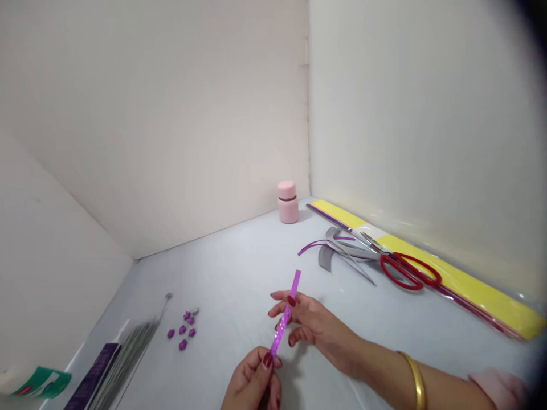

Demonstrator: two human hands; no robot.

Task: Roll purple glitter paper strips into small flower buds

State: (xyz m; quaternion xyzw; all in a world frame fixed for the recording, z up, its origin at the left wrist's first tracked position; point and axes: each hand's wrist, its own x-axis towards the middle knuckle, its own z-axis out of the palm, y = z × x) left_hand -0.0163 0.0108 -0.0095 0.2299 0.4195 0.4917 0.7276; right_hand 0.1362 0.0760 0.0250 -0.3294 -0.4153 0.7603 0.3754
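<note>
While our L hand (252,380) pinches the strip (282,327) at its near end over the table (233,290), our R hand (317,323) thumbs it farther up, grip unclear; uneven pull cd. prob. crease it.

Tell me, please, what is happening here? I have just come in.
A person's left hand pinches the lower end of a shiny purple strip, and the right hand touches it higher up. Small purple stars lie off to the left on the pale surface. To the right, red-handled scissors lie beside loose strips, with neither hand on them.
</note>
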